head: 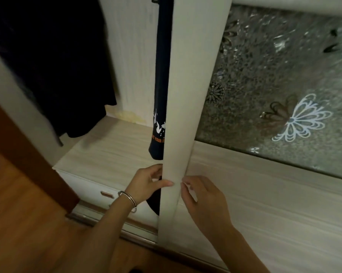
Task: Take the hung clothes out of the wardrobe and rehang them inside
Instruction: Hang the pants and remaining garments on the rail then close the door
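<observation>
Left hand (146, 183) grips sliding door (193, 75) edge; right hand (202, 200) fingertips on face

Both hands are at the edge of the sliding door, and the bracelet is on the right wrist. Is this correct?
Not quite: the head view shows the bracelet on the left wrist. The left hand and right hand are both at the sliding door edge.
</observation>
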Motion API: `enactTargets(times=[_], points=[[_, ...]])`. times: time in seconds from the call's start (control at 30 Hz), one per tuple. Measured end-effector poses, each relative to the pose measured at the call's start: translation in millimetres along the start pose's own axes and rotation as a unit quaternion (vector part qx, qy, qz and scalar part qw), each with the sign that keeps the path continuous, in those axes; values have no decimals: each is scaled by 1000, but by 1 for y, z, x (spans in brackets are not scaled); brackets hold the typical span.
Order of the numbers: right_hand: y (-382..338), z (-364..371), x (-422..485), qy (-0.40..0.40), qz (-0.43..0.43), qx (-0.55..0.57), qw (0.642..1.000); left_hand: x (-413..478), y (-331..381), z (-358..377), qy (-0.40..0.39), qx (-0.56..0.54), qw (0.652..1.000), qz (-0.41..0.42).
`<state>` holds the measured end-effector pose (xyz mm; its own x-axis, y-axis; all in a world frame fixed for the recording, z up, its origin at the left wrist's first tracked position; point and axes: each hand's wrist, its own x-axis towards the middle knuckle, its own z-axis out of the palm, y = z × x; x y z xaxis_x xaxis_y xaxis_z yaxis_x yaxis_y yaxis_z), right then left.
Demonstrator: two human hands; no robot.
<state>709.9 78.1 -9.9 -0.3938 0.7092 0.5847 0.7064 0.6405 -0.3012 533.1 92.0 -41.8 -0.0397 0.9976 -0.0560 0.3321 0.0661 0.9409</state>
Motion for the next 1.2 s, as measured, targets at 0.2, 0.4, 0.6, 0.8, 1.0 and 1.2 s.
enactTargets(times=[0.2,0.4,0.6,0.8,1.0,1.2], points=[[-16,-5,37,167,-92,-184,964,0,-7,-27,8,-28,1000,-12],[-30,25,63,98,-152,-259,949,-2,-17,-71,40,-26,999,-22],[-70,59,93,80,-171,-222,957,-15,-25,-111,99,5,994,-50],[-116,98,121,64,-174,-219,958,-25,-22,-128,261,54,964,4],[-165,144,151,79,-178,-234,953,-11,-40,-185,351,67,934,4],[-220,188,183,81,-178,-243,950,-9,-65,-262,354,117,928,-5]])
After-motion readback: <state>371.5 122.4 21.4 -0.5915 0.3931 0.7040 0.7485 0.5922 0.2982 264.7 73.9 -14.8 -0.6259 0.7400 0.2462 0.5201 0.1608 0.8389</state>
